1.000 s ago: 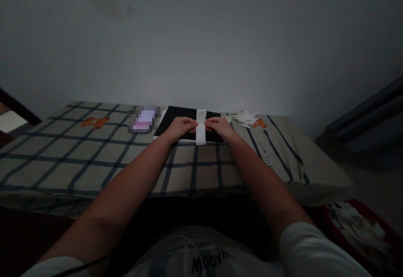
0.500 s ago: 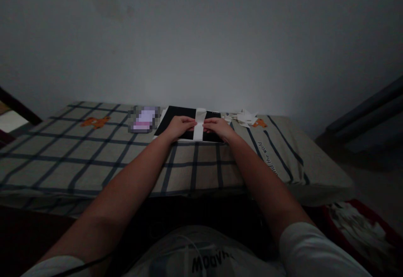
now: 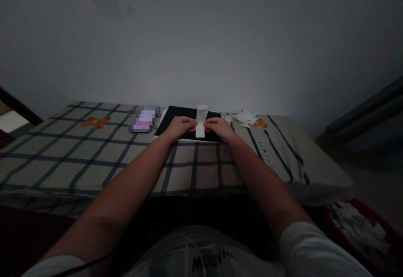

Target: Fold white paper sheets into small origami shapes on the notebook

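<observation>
A narrow white paper strip (image 3: 200, 131) stands out against a flat black board or folder (image 3: 171, 117). My left hand (image 3: 180, 126) pinches the strip's left edge between thumb and fingers. From the other side, my right hand (image 3: 219, 126) grips the right edge in the same way. The strip's upper end bends up and curls above my fingertips, while its lower end hangs near the front edge of the black board. White sheets show at the board's left and front edges.
Left of the board lies a phone (image 3: 145, 119), its screen blurred out. Loose white paper pieces (image 3: 246, 117) are heaped to the right. A checked cloth (image 3: 110, 155) covers the table, with a wall behind. A red container (image 3: 362, 226) of paper scraps stands low at right.
The paper strip has shifted away from me, so its lower end sits higher and its curled top reaches further up. Both hands keep nearly the same place.
</observation>
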### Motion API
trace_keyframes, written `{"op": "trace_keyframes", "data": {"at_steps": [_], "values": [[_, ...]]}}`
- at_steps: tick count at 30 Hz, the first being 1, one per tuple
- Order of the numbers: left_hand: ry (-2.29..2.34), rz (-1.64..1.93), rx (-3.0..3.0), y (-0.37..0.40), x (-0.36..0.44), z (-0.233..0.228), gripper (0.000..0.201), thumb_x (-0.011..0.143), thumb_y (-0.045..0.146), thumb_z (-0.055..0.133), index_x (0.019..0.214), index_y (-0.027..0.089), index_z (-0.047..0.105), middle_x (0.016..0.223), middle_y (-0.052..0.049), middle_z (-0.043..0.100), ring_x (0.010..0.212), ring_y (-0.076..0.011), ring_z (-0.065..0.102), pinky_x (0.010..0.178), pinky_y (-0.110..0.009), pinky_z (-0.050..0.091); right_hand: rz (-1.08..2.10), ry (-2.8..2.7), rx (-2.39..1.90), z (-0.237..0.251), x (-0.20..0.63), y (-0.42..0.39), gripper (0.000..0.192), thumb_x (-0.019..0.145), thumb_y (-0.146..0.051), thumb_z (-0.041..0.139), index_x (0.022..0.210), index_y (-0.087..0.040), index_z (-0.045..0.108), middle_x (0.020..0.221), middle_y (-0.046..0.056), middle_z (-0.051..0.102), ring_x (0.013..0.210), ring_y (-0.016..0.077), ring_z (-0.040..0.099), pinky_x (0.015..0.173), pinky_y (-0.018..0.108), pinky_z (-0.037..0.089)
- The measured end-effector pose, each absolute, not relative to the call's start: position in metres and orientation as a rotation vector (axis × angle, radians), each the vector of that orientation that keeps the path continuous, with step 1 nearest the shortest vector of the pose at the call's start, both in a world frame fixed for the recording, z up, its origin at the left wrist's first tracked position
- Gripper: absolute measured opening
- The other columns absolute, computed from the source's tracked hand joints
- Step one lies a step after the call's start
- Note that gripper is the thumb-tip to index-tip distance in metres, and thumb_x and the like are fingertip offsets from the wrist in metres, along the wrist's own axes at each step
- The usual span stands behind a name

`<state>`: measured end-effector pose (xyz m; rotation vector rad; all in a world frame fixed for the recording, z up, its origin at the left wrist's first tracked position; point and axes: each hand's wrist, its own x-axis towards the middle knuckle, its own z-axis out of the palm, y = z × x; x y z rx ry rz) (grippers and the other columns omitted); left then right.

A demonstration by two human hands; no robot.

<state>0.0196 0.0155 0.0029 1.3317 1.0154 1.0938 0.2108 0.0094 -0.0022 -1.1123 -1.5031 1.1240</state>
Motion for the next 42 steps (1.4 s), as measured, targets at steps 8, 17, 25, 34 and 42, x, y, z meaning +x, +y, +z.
{"op": "trace_keyframes", "data": {"at_steps": [8,17,25,34,42], "values": [[1.046,1.072,1.391,0.017,0.019,0.002,0.015,0.064,0.022,0.081,0.074,0.014,0.074,0.072,-0.005,0.071,0.063,-0.0113,0.062,0.071,-0.028,0.053,1.149,-1.460,-1.108,-0.008,0.212,0.014,0.008,0.069,-0.022,0.071,0.074,-0.016,0.071,0.069,0.001,0.069,0.062,0.0103,0.058,0.065,0.025,0.048],[1.037,1.045,1.335,0.015,0.020,0.004,0.016,0.063,0.020,0.081,0.075,0.013,0.074,0.073,-0.005,0.071,0.064,-0.0112,0.062,0.070,-0.027,0.052,1.150,-1.434,-1.141,-0.011,0.214,0.017,0.004,0.071,-0.018,0.072,0.074,-0.016,0.071,0.067,0.001,0.068,0.060,0.0099,0.058,0.063,0.025,0.048],[1.068,1.099,1.371,0.014,0.020,0.006,0.008,0.065,0.018,0.078,0.069,0.014,0.073,0.066,-0.003,0.068,0.059,-0.0100,0.058,0.067,-0.026,0.050,1.259,-1.424,-1.106,-0.009,0.212,0.014,0.008,0.070,-0.017,0.073,0.078,-0.016,0.072,0.074,0.003,0.070,0.062,0.0103,0.060,0.067,0.027,0.050],[1.085,1.045,1.418,0.014,0.020,0.006,0.013,0.063,0.020,0.079,0.072,0.013,0.073,0.064,-0.002,0.068,0.059,-0.0103,0.058,0.069,-0.028,0.050,1.192,-1.433,-1.115,-0.011,0.213,0.018,0.006,0.071,-0.018,0.071,0.076,-0.015,0.071,0.069,0.002,0.069,0.060,0.0098,0.060,0.063,0.024,0.049],[1.086,1.017,1.375,0.011,0.022,0.007,0.014,0.062,0.020,0.080,0.072,0.013,0.073,0.064,-0.002,0.068,0.058,-0.0098,0.059,0.065,-0.025,0.050,1.141,-1.430,-1.138,-0.013,0.214,0.019,0.001,0.071,-0.017,0.070,0.072,-0.015,0.070,0.064,0.001,0.067,0.056,0.0096,0.058,0.061,0.024,0.048]]}}
